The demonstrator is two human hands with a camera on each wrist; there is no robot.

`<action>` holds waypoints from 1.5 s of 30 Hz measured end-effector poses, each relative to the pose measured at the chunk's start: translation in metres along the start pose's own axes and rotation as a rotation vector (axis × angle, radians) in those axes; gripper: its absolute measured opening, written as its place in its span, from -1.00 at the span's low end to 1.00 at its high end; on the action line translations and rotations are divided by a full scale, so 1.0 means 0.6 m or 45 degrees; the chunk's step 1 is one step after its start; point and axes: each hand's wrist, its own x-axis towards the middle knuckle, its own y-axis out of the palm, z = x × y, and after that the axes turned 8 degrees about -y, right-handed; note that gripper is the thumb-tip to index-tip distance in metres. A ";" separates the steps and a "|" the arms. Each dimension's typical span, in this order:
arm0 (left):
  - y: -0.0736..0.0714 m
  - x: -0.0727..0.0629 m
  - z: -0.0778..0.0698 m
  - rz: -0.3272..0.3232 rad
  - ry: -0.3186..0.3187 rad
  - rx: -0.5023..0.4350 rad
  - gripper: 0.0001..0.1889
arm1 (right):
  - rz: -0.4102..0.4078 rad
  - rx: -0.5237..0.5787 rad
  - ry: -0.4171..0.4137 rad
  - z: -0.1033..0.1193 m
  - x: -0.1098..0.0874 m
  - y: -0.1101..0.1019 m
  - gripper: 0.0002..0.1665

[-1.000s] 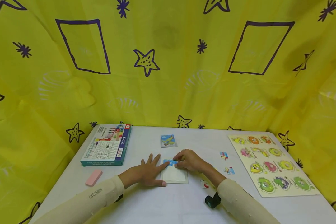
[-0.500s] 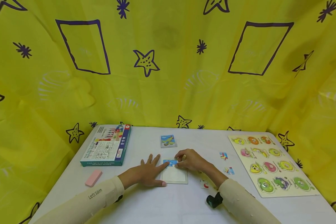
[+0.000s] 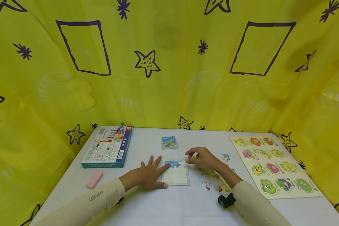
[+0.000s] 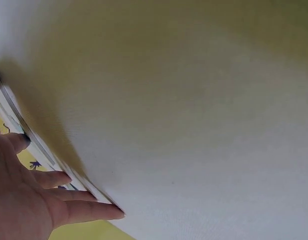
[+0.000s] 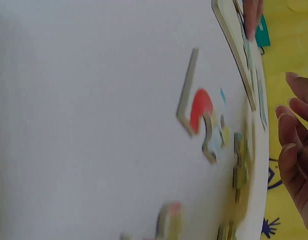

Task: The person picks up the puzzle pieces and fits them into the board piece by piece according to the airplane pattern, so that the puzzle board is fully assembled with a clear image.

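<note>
A small white puzzle tray [image 3: 175, 177] lies mid-table, with blue jigsaw pieces [image 3: 174, 164] along its far edge. My left hand [image 3: 150, 175] lies with fingers spread at the tray's left side, its index finger touching the blue pieces and its thumb near the lower left corner. Beyond the tray's right edge hovers my right hand [image 3: 202, 158], fingers loosely bent and holding nothing. In the right wrist view, a gap shows between its fingertips. Below that hand lie loose jigsaw pieces; one has a red patch [image 5: 201, 105]. The right forearm partly covers other pieces [image 3: 222, 189].
A picture card or finished puzzle [image 3: 169, 142] lies behind the tray. At left are a boxed set [image 3: 107, 147] and a pink block [image 3: 94, 179]. A fruit peg board [image 3: 274, 168] lies at right, near another loose piece [image 3: 225, 157]. A yellow curtain [image 3: 169, 88] stands behind the table.
My right hand has let go of the blue piece at the tray's far edge and moved right, uncovering it and some loose pieces. The left hand has stayed in place.
</note>
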 end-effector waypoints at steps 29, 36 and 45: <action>0.004 0.001 0.000 -0.002 -0.002 -0.010 -0.08 | -0.151 0.042 0.094 -0.065 -0.066 -0.087 -0.58; 0.002 0.001 0.001 -0.011 -0.003 -0.014 -0.09 | -0.184 0.043 0.126 -0.091 -0.085 -0.107 -0.58; 0.003 0.003 0.001 -0.011 -0.002 -0.014 -0.08 | -0.211 0.005 0.171 -0.111 -0.110 -0.121 -0.62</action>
